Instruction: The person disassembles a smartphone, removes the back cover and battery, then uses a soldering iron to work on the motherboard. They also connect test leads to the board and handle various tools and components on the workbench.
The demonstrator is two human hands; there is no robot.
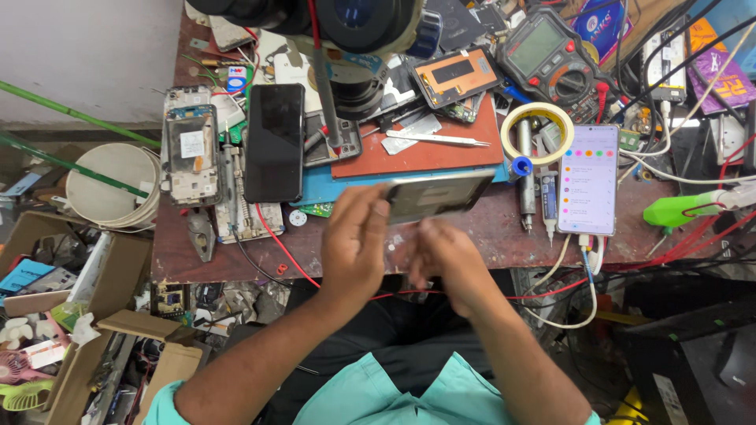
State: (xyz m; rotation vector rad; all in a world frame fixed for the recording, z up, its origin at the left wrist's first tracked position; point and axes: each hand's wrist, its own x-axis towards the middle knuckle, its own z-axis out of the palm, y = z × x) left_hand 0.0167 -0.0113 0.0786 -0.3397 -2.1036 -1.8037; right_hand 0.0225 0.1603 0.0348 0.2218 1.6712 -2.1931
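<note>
My left hand grips a flat phone part, a thin dark panel with a pale edge, held tilted above the front of the workbench. My right hand is just below it, fingers curled and blurred, touching or close to the panel's lower edge; whether it holds anything is unclear. Both hands hover over the brown bench top, in front of the red work mat.
A lit phone lies at right beside a tape roll, tubes and a multimeter. A dark phone, an opened phone frame, tweezers and a microscope sit behind. Cardboard boxes and a bucket stand at left.
</note>
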